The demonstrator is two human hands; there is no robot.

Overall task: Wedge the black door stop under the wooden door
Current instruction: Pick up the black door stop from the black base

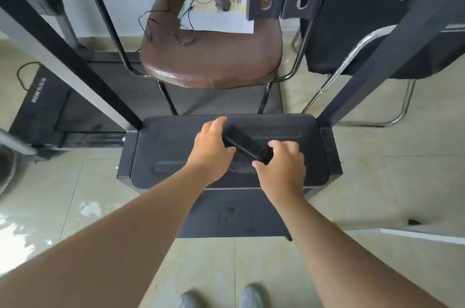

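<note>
The black door stop, a long ribbed wedge, lies slanted on the dark housing of a treadmill base. My left hand curls around its upper left end. At the lower right end, my right hand has fingers and thumb on the wedge. Both hands touch it at once. No wooden door is in view.
A brown chair with papers, cables and black adapters stands behind the base. A black chair with a chrome frame is at the right. Dark upright posts rise on both sides. The floor is pale tile, and my shoes show below.
</note>
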